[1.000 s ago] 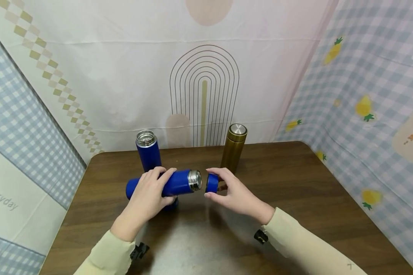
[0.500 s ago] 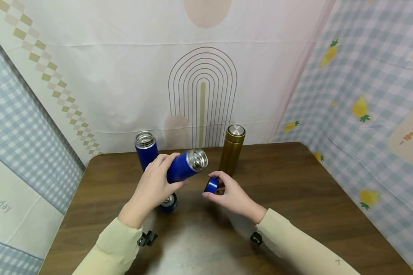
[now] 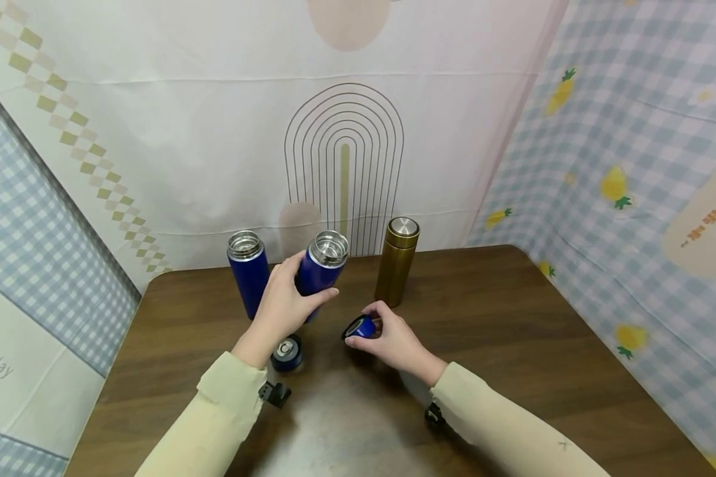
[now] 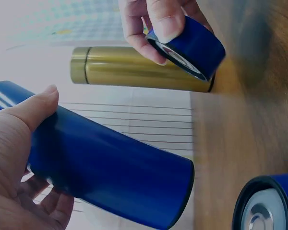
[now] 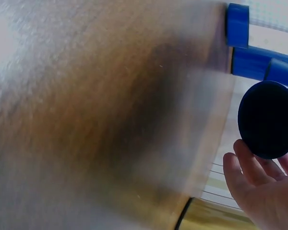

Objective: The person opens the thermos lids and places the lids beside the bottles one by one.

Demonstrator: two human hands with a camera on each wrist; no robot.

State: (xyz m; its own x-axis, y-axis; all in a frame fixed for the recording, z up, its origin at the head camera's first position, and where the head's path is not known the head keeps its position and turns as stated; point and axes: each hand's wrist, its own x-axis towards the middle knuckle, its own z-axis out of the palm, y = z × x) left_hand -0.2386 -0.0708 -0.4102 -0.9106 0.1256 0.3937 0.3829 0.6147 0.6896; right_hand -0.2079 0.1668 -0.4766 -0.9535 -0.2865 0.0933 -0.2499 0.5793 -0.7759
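Note:
My left hand (image 3: 280, 301) grips a blue thermos bottle (image 3: 319, 275) around its body. Its steel mouth is uncovered and faces up, with the bottle leaning slightly right; the left wrist view shows its base lifted off the table. To the right and lower, my right hand (image 3: 394, 343) pinches a blue lid (image 4: 199, 48) between thumb and fingers, tilted and above the tabletop. A second blue thermos bottle (image 3: 247, 278), also uncovered, stands behind my left hand. Another blue lid (image 3: 286, 354) lies on the table below my left wrist, its inner side facing up.
A gold thermos bottle (image 3: 396, 268) with its lid on stands at the back, beyond my right hand. The brown wooden table (image 3: 513, 344) ends against a white patterned cloth (image 3: 215, 146) behind and checked cloth (image 3: 662, 218) at the right.
My left hand has turned the gripped bottle from nearly level to almost upright and raised its mouth. My right hand has lowered the lid slightly and tipped it, away from the bottle.

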